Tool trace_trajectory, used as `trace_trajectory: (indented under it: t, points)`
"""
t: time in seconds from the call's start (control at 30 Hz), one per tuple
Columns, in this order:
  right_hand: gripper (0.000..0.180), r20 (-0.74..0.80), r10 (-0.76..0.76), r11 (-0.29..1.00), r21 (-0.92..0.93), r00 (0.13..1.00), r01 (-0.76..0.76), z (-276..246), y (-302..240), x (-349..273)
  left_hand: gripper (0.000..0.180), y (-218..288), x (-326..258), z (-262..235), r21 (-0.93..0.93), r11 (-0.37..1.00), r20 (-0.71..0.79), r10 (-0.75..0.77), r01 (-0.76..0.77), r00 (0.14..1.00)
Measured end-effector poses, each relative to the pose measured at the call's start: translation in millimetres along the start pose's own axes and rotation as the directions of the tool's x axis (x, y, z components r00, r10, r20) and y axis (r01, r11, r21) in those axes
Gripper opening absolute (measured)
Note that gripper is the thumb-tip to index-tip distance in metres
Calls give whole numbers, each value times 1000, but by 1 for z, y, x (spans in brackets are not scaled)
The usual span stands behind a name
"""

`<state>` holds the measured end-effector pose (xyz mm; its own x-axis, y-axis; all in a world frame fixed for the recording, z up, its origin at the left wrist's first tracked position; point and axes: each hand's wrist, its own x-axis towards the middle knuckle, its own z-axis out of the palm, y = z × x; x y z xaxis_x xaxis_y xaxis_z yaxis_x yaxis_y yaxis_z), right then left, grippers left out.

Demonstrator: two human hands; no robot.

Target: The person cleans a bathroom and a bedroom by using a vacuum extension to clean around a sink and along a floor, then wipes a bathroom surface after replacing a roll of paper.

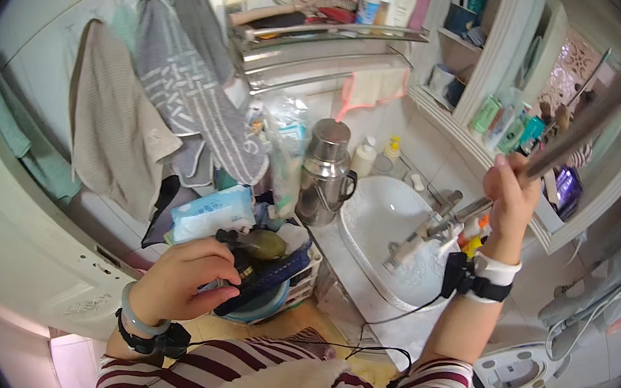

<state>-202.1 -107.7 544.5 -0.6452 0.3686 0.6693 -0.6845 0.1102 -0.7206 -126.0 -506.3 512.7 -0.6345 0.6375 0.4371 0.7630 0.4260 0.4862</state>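
My right hand (512, 189) is closed round a long grey pole (583, 134), raised at the right in front of the mirror cabinet. The pole slants down to the left, and a pale, narrow head (406, 251) at its lower end is over the white washbasin (371, 201). Its exact kind is not clear. My left hand (188, 276) hovers with loosely curled fingers, thumb and fingertips apart and nothing visible between them. Just beyond it are a dark basket (280, 283), an olive-green bottle (262, 244) and a blue-and-white wipes pack (213, 213).
A metal thermos flask (325, 173) stands left of the basin, near pump bottles (364, 156). Towels (114, 119) hang on the left wall beside a metal shelf (330, 37). An open door (49, 239) is at left. The mirror cabinet (479, 145) holds several bottles.
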Motion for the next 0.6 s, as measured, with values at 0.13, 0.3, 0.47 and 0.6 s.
trace_trajectory:
  t: [0.13,0.3,0.47,0.6]
  points:
    - [26,454,277,961,-137,847,-241,14,5,10,21,-5,-10,-7,-53,995,-43,-84,82,996]
    - [40,834,223,953,-295,505,67,65,35,-8,30,-13,-8,-12,-52,992,-175,-123,116,977]
    - [38,935,237,971,-237,263,-33,117,60,-88,100,-37,-9,-7,-438,898,-334,-113,-47,936]
    - [35,949,66,995,-85,310,49,133,67,-145,86,-47,-2,-16,-848,495,-426,-428,-188,797]
